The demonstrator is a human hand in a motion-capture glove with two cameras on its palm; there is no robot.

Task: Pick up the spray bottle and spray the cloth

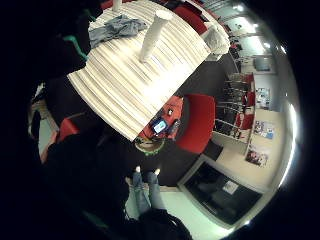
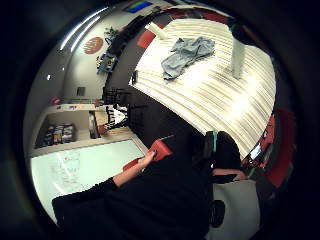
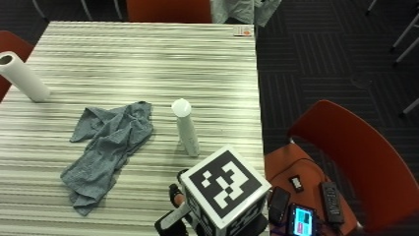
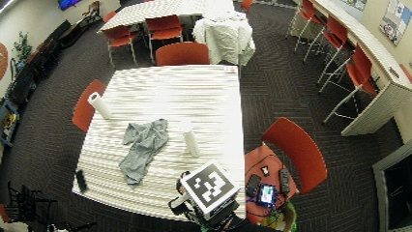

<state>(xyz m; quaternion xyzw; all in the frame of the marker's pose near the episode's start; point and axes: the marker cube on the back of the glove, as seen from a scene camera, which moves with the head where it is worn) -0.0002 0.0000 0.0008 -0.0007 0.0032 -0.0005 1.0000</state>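
Spray bottle [image 3: 187, 129], a tall white cylinder, stands upright and untouched on the striped table [image 3: 144, 59], a little in from its right edge and toward the near edge. The gloved right hand [image 3: 175, 196] hangs over the near edge, short of the bottle; whether its fingers are spread or curled cannot be told. Just left of the bottle lies the crumpled grey-blue cloth [image 3: 108, 147]. A paper towel roll [image 3: 23, 76] stands at the left edge. A red chair [image 3: 353, 157] sits beside the right edge.
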